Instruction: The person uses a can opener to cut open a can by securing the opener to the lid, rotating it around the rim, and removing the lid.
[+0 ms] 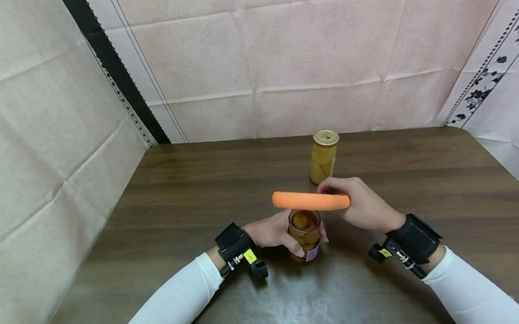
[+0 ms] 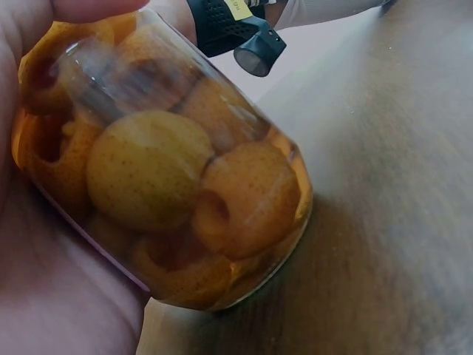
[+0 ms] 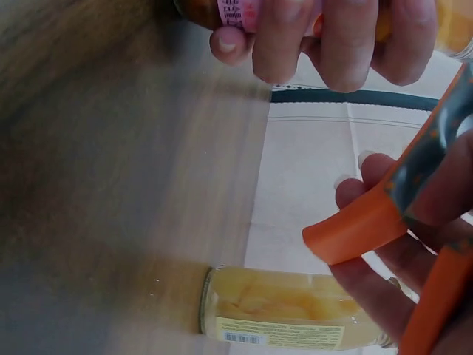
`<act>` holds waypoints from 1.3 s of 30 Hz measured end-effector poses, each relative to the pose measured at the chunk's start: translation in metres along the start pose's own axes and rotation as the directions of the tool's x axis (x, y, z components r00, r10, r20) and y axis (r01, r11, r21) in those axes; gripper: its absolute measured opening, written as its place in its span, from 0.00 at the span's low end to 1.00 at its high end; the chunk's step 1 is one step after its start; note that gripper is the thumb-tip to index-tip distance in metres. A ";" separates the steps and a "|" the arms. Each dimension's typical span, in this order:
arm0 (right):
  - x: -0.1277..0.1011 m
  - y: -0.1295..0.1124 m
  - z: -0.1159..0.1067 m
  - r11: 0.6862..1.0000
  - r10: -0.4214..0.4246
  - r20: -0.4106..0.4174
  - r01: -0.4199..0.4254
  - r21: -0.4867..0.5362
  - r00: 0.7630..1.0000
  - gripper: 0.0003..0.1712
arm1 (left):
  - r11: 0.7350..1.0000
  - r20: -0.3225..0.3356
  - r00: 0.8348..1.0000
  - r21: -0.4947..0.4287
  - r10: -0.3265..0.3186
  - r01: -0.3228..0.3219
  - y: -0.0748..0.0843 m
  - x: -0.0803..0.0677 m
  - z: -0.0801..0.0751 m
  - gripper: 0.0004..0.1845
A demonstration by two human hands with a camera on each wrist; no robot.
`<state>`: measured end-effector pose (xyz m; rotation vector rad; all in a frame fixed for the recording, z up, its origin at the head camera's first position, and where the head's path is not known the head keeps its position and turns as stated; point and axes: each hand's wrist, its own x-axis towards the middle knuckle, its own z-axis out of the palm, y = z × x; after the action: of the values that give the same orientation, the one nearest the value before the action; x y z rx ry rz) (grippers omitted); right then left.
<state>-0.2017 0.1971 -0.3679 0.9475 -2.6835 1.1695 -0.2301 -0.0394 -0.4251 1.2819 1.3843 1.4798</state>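
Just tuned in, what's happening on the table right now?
A person's left hand grips a jar of fruit standing on the wooden table. The right hand holds an orange rubbery opener just above the jar's top. A second jar with a gold lid stands untouched further back.

Head view looks down at the table (image 1: 159, 204); wrist views sit close, sharing the jar (image 2: 170, 163)
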 end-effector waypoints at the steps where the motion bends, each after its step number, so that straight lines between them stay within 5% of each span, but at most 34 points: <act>1: -0.001 0.001 0.000 1.000 0.010 -0.003 -0.010 0.006 1.000 0.28 | 1.000 0.004 1.000 0.007 0.000 0.000 0.000 0.000 -0.001 0.32; 12: -0.003 0.001 0.000 0.990 0.110 0.012 -0.111 0.089 0.994 0.30 | 0.999 0.017 1.000 -0.042 -0.021 0.022 0.001 -0.002 -0.001 0.31; 19: -0.006 -0.003 0.000 0.973 0.203 0.009 -0.203 0.110 0.979 0.22 | 0.999 0.004 0.999 -0.041 -0.034 0.034 0.001 -0.002 0.000 0.30; 31: -0.014 -0.010 0.003 0.918 0.335 0.084 -0.345 0.193 0.938 0.10 | 0.996 -0.041 0.997 0.058 -0.063 0.065 0.002 -0.004 0.000 0.32; 39: -0.013 -0.011 0.001 0.860 0.400 0.157 -0.429 0.276 0.903 0.04 | 0.996 -0.038 0.996 0.005 -0.087 0.087 0.002 -0.003 0.000 0.32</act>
<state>-0.1844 0.1970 -0.3653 0.4558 -2.9322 1.7010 -0.2292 -0.0422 -0.4238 1.1883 1.4516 1.4483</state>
